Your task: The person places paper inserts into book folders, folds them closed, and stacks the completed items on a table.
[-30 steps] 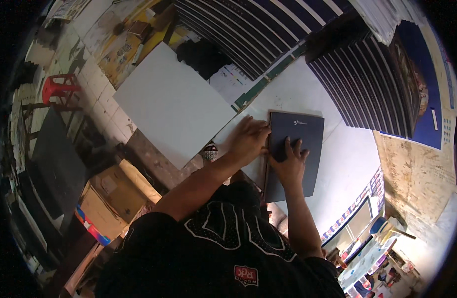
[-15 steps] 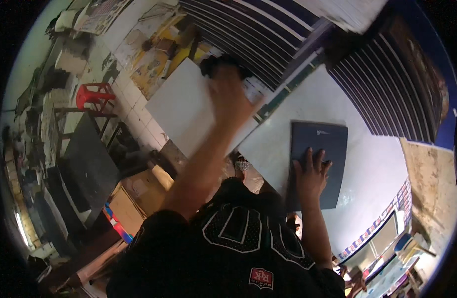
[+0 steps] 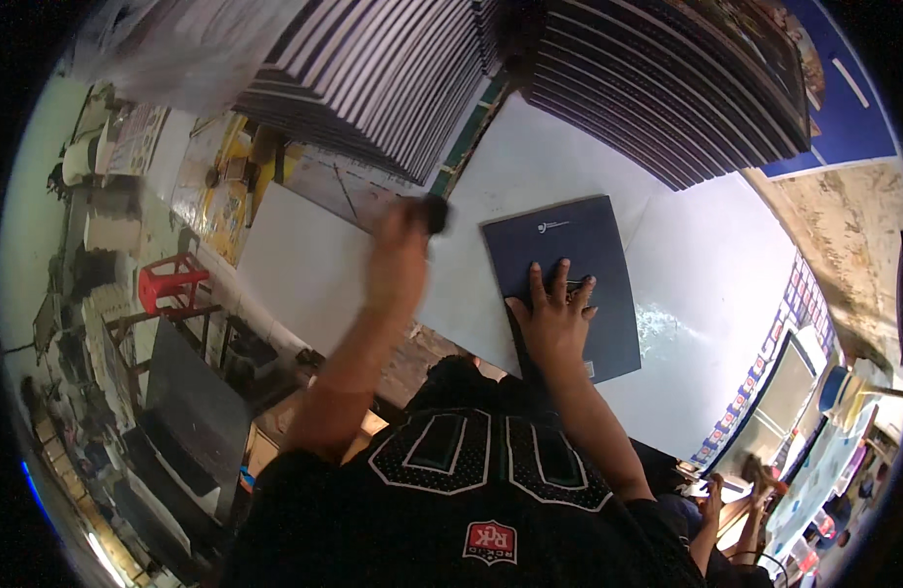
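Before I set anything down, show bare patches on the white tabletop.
Bare tabletop: right of the dark blue book, and between it and the right stack. Crowded: the far corner between that and the left stack, and under the right hand.

The book [image 3: 594, 245] lies on the table [image 3: 702, 284] (beneath the right hand [image 3: 554, 328]), right of the panel [image 3: 295, 265], before a book stack [image 3: 657, 98].

The book [image 3: 610, 309] is dark blue (the stool [image 3: 157, 286], bright red).

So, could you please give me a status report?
Left hand holding blurred black item; right hand spread on dark blue rectangular book; nearest black, white-striped stack clear of it.
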{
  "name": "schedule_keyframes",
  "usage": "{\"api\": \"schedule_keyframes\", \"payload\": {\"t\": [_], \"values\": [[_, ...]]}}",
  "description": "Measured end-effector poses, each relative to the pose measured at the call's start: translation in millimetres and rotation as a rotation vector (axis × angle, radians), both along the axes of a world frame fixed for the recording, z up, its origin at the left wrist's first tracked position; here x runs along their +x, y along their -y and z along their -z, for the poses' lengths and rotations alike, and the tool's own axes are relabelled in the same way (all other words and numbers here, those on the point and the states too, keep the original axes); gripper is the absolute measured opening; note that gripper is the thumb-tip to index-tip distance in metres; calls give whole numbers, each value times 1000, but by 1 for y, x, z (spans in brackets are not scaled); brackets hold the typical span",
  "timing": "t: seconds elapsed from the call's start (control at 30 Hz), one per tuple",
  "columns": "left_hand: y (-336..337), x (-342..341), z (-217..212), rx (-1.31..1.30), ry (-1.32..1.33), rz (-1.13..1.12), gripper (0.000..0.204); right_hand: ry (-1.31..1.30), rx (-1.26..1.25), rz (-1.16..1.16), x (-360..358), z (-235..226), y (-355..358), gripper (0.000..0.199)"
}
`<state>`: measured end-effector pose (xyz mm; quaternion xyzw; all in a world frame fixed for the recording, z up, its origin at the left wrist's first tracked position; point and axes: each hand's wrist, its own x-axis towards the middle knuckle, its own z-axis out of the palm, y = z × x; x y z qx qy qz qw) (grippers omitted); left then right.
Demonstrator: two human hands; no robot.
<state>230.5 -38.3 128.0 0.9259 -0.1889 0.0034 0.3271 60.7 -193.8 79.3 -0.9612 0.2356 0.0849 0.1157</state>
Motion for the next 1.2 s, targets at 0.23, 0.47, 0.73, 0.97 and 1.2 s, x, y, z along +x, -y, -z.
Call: {"api": "schedule_keyframes", "payload": {"t": [0.23,0.47,0.73,0.97,1.2], "values": [[192,8,45,77,9,688,38,21,28,2,-2,2,4,63],[160,27,45,383,16,880,36,56,19,-6,-4,-4,6,63],[8,51,-19,465,88,759,33,39,-25,0,-4,-7,1,63],[-91,108,-31,554,360,240,38,16,-68,4,-2,-8,-7,64],[-118,139,-42,795,-223,167,86,-13,-57,5,1,-9,-4,67]]}}
